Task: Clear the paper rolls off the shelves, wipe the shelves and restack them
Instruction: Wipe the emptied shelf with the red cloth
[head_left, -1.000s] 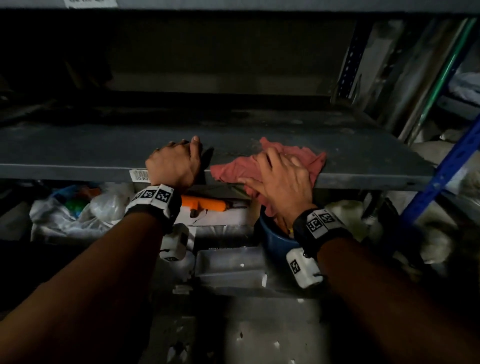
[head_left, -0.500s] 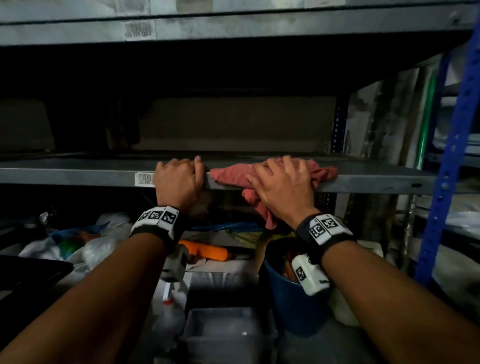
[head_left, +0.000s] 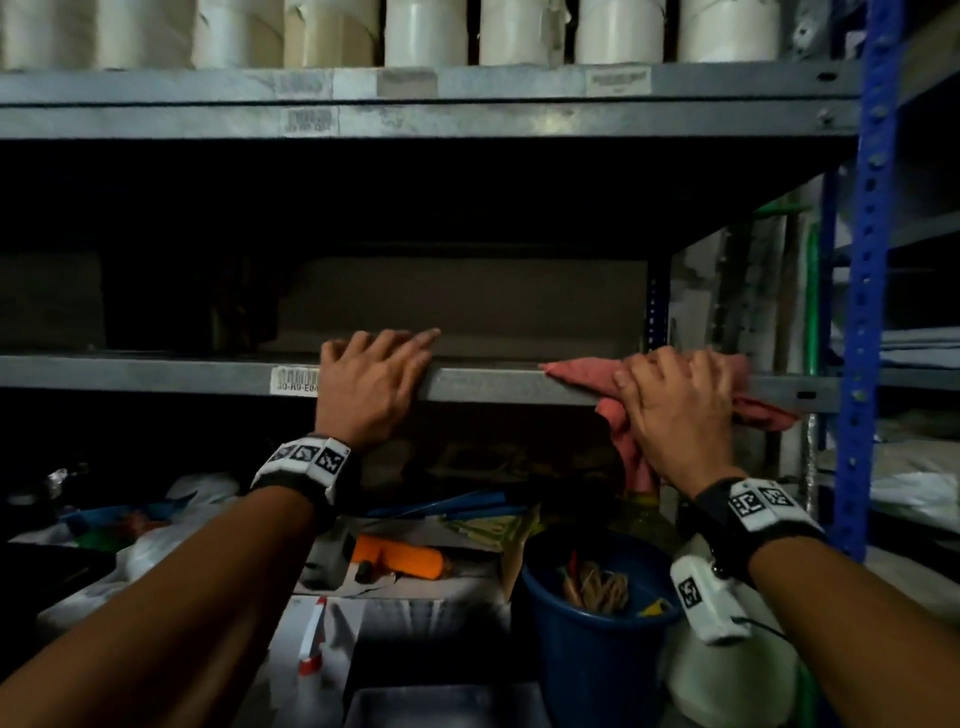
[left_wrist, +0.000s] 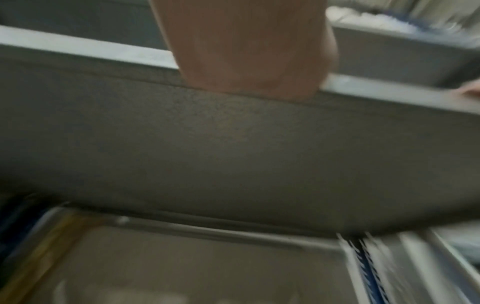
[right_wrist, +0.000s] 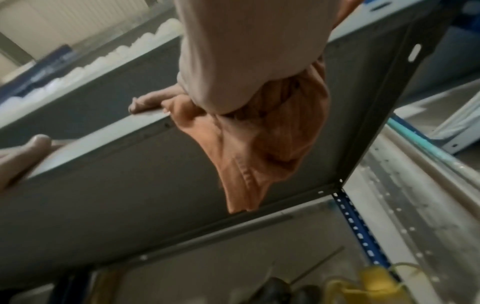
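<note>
The paper rolls (head_left: 426, 31) stand upright side by side in a row on the upper shelf (head_left: 467, 83), near the top of the head view. They are white to cream cylinders, close together, with only their lower parts in frame. In the right wrist view the same row (right_wrist: 109, 55) shows as pale rounded tops along the shelf edge.

Below, the grey metal middle shelf (head_left: 509, 384) has both hands at its front edge. The left hand (head_left: 371, 387) lies over the lip with its fingers (head_left: 410, 340) extended flat on the shelf top and the palm against the front face; it holds nothing. A barcode label (head_left: 295, 379) sits on the shelf edge just beside this hand.

The right hand (head_left: 675, 405) presses a reddish-pink cloth (head_left: 576, 376) against the shelf edge near the blue perforated upright (head_left: 865, 291). Its fingers curl over the bunched fabric, and the thumb side pinches it to the lip. From below, the cloth (right_wrist: 254, 148) hangs in crumpled folds under the shelf's underside, gathered beneath the palm (right_wrist: 249, 57).

Under the shelf stand a blue bucket (head_left: 597, 639) with odds and ends in it, an orange tool (head_left: 400, 561) and white plastic bags (head_left: 156, 540).
</note>
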